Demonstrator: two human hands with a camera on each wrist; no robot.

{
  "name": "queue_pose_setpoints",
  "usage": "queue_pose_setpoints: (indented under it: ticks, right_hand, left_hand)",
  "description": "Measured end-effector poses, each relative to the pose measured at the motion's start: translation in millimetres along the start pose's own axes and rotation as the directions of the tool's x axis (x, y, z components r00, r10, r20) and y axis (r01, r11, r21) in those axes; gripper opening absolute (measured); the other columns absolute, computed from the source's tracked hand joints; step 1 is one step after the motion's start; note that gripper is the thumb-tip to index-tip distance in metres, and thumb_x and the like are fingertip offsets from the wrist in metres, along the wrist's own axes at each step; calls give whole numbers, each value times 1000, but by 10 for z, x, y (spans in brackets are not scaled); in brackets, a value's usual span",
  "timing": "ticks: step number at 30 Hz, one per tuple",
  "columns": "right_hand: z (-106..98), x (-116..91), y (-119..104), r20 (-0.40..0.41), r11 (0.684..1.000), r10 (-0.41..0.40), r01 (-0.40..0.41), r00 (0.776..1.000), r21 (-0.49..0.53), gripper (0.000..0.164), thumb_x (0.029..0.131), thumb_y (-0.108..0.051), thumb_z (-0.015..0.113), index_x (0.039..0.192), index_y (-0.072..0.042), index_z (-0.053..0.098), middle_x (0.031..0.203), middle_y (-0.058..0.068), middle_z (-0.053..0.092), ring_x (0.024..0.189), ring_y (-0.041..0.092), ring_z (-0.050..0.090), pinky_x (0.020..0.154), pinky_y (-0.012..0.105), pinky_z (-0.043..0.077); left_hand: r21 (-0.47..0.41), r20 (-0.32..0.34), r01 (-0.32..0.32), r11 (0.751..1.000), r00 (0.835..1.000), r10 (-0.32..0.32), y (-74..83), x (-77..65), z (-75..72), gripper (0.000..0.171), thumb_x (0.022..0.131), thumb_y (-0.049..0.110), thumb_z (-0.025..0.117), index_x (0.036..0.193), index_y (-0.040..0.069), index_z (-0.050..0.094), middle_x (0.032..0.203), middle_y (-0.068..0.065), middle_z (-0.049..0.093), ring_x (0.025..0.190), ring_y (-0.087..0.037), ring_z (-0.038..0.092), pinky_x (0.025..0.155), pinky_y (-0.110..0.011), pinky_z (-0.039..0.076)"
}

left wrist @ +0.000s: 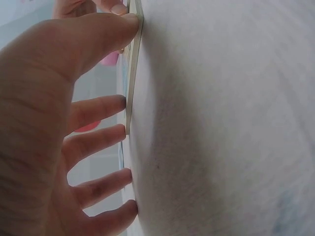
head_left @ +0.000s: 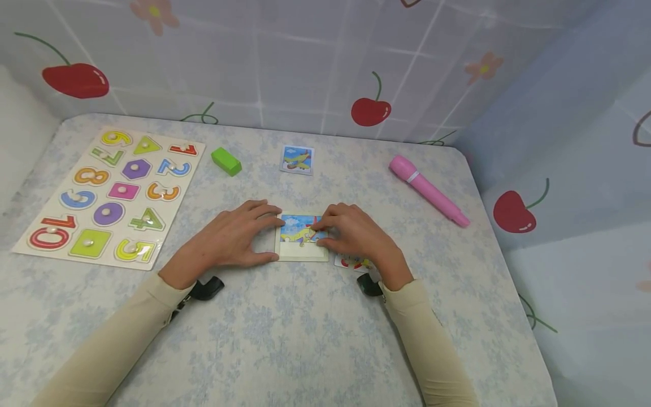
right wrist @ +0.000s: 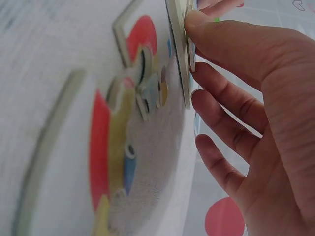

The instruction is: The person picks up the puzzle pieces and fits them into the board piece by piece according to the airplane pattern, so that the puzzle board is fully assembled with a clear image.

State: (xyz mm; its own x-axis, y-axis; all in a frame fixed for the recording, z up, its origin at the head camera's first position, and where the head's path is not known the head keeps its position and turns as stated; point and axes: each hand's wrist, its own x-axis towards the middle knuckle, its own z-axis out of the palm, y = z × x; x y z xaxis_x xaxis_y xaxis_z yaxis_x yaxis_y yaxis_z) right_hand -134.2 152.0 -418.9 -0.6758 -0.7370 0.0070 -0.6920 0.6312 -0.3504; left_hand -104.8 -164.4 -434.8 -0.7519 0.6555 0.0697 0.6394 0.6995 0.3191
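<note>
A shallow puzzle tray (head_left: 303,252) lies flat on the pale, blue-patterned tablecloth (head_left: 285,328), at the centre of my clock. Its border is cream and thin. The upper part carries a picture: blue sky, white clouds, a yellow aeroplane with some red near the 1 o'clock corner; the joints between pieces are visible. The strip toward 6 o'clock shows plain cream.

At 9 o'clock the left hand (head_left: 244,234) has its fingers apart, thumb and fingertips resting against the tray's edge. At 3 o'clock the right hand (head_left: 355,230) pinches a thin puzzle piece (right wrist: 192,58) between thumb and forefinger, over the picture.

Loose pieces (head_left: 351,262), red, yellow and white, lie at 4 o'clock, partly under the right hand. An aeroplane card (head_left: 297,160) lies at 12 o'clock, a green block (head_left: 226,161) between 10 and 11, a pink pen-shaped object (head_left: 429,191) near 2, and a number board (head_left: 109,190) toward 9.
</note>
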Motion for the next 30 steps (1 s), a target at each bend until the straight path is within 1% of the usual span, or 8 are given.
queue_pose_setpoints:
  ticks: [3,6,10,18,23,26,30]
  right_hand:
    - [8,8,1,-7,1000,-8,8,1000,2,33,93,-26,88,124,-20,82,115,-3,73,107,18,66,93,42,52]
    - [14,10,2,-13,1000,-16,16,1000,7,27,93,-25,88,118,-21,83,115,-4,73,108,18,66,96,43,52]
    - [18,10,0,-7,1000,-16,16,1000,11,20,93,-25,88,112,-23,84,114,-4,71,107,18,65,95,42,52]
    - [21,7,-2,3,999,-11,10,1000,46,21,93,-26,88,113,-22,84,114,-2,71,106,18,64,92,40,53]
    - [3,-4,5,-2,996,-14,14,1000,88,20,95,-23,86,115,-19,84,114,-2,72,106,18,65,92,38,54]
    - [-36,-14,-3,4,993,7,-8,1000,122,20,98,-21,83,117,-18,83,116,-3,73,108,18,66,95,38,54]
    - [-97,-46,0,18,987,60,-62,998,145,21,101,-22,79,121,-18,81,119,-3,73,111,19,65,98,40,53]
  left_hand:
    - [-1,1,-1,1000,1000,1,-3,4,1,73,89,63,81,147,20,67,160,-3,53,153,-33,42,85,-55,60]
    - [-1,2,2,1000,1000,-2,-4,12,2,73,89,63,81,147,20,67,160,-3,53,153,-33,43,85,-55,60]
    - [0,1,2,1000,1000,-2,1,15,-3,73,89,63,81,147,21,67,159,-3,54,152,-33,43,85,-55,60]
    - [1,1,6,1000,1000,-6,11,16,-6,74,88,63,82,146,20,67,159,-3,54,152,-34,43,84,-54,60]
    - [0,6,11,1000,1000,-11,9,14,2,74,88,63,82,146,20,68,159,-2,54,153,-33,42,84,-54,60]
    - [2,11,13,1000,1000,-13,7,15,4,74,88,64,81,147,21,67,159,-2,54,153,-33,42,84,-54,60]
    - [8,16,16,1000,1000,-16,13,19,-3,74,88,64,82,147,21,67,160,-2,53,153,-33,42,84,-54,60]
